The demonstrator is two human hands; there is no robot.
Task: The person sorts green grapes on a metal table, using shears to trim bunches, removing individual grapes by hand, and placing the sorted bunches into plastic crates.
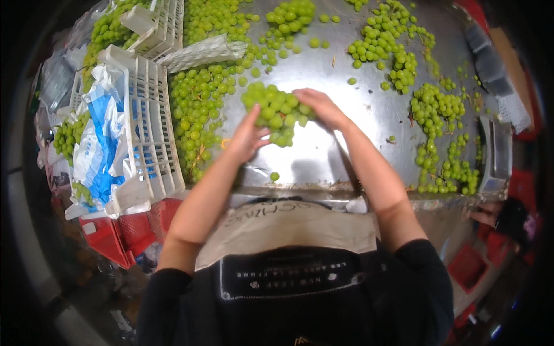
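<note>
A bunch of green grapes (278,111) is between my two hands, just above the metal table (311,164). My left hand (249,137) grips its lower left side, with the thumb up along the grapes. On the upper right side, my right hand (321,108) has its fingers curved against the bunch; its fingertips are partly hidden. One single grape (274,176) lies near the table's front edge, below the bunch.
Loose grapes (193,104) spread over the table's left side, beside a white plastic crate (151,130) with blue and white wrapping. More bunches (437,109) lie on the right. Clear plastic boxes (490,55) line the right edge. A red crate (130,230) stands lower left.
</note>
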